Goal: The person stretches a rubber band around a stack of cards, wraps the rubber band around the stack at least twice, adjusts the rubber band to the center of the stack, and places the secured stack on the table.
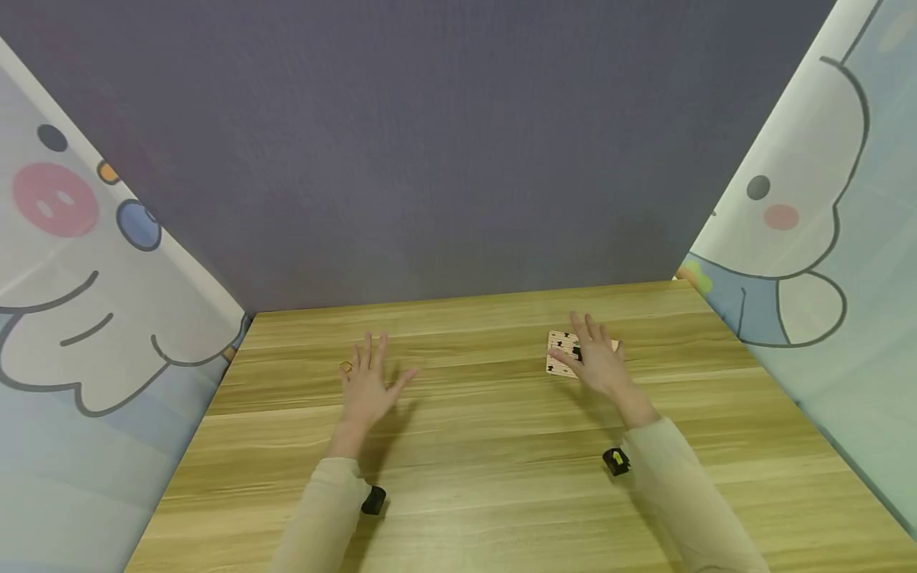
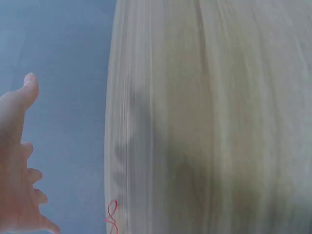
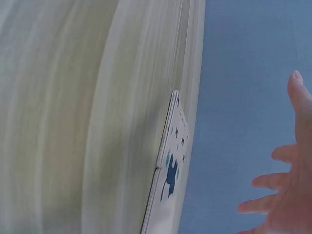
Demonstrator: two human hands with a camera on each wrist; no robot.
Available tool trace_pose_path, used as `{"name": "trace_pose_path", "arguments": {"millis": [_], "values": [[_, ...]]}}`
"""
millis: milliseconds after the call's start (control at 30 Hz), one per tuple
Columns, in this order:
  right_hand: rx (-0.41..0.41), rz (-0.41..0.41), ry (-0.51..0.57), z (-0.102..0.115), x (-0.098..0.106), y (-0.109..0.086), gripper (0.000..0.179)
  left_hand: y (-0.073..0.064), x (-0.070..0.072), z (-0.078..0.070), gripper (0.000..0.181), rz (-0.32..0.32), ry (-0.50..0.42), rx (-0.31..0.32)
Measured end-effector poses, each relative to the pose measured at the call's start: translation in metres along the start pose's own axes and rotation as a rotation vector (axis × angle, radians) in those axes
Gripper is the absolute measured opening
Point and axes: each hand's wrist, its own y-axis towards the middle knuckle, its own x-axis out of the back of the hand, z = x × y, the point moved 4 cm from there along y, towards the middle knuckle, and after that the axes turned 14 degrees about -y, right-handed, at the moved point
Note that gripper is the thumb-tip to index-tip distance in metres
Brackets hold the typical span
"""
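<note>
My left hand (image 1: 367,394) is held over the wooden table with its fingers spread and holds nothing. Near its little finger lies a thin reddish-orange loop (image 2: 111,222); whether it is a rubber band or a cord is unclear. In the left wrist view the palm (image 2: 14,185) shows at the left edge. My right hand (image 1: 602,364), also spread and holding nothing, hovers over a flat, pale rectangular thing (image 1: 563,340) with dark cat prints and hides part of it. From the right wrist view, that flat thing (image 3: 175,141) appears in two overlapping or folded parts.
The wood-grain table (image 1: 458,446) ends at a grey upright panel (image 1: 458,159) at the back. Curtains with cartoon figures hang on the left (image 1: 72,334) and right (image 1: 809,239). A small black device (image 1: 374,500) sits at the left wrist, another (image 1: 616,461) at the right.
</note>
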Motion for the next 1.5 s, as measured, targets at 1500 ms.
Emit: {"name": "trace_pose_path", "arguments": {"millis": [1500], "values": [[-0.307, 0.056, 0.51, -0.085, -0.019, -0.028, 0.093, -0.007, 0.034, 0.082, 0.069, -0.204, -0.802, 0.408]]}}
